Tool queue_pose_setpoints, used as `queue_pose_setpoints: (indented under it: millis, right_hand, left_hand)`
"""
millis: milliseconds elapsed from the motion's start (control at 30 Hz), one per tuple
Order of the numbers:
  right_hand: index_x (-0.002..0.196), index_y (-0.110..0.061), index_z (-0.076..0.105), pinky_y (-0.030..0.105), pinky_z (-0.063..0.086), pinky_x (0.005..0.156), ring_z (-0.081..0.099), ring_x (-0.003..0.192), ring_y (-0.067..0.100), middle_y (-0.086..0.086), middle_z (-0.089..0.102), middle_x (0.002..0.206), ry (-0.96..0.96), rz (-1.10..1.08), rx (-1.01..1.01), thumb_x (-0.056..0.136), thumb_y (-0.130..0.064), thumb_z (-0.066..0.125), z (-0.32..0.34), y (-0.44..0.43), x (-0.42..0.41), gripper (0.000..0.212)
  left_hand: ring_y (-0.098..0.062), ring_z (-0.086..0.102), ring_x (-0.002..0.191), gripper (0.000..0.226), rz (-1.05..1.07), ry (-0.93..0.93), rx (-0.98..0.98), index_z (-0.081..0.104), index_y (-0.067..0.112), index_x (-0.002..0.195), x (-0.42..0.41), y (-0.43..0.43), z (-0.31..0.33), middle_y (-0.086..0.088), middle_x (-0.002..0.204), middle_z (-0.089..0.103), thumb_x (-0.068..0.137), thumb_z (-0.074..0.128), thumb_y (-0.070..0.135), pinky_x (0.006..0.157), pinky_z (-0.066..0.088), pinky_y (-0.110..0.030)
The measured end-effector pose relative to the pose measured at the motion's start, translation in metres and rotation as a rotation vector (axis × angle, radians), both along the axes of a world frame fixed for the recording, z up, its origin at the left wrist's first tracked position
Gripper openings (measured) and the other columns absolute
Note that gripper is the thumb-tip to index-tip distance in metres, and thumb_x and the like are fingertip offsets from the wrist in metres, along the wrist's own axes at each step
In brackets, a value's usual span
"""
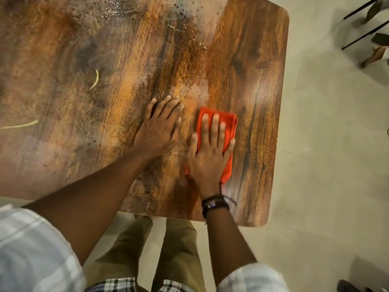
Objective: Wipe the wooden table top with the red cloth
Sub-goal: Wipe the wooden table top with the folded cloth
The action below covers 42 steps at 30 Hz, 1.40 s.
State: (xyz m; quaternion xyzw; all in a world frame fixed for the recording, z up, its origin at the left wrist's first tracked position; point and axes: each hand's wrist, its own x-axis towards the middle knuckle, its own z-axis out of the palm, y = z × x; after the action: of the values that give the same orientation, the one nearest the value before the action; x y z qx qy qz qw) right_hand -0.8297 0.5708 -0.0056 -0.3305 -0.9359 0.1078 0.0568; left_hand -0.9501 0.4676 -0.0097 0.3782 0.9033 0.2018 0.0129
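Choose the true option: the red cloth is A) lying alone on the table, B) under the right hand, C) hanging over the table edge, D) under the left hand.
B: the right hand presses flat on the red cloth, its fingers straight, while the left hand rests on the bare table top.

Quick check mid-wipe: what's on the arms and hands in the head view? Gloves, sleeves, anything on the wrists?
No gloves: the left hand and right hand are bare, and the forearms are uncovered. The pale checked left sleeve and right sleeve stop short of the forearms. The right wrist carries stacked dark bands with a thin loose cord trailing off. The left wrist shows nothing.
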Motion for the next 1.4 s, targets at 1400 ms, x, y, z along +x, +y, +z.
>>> queue_pose_setpoints:
  millis: [1400]
  right_hand:
    - [0.159, -0.030, 0.022, 0.061, 0.007, 0.122, 0.006, 0.156, 0.017, -0.004, 0.013, 0.168, -0.104, 0.003, -0.052, 0.105, -0.049, 0.022, 0.008, -0.042, 0.015, 0.057]
  left_hand:
    - [-0.031, 0.047, 0.106, 0.040, 0.027, 0.068, -0.061, 0.055, 0.011, 0.121, -0.058, 0.022, 0.016, -0.012, 0.122, 0.056, 0.101, 0.037, 0.039, 0.091, 0.032, -0.045]
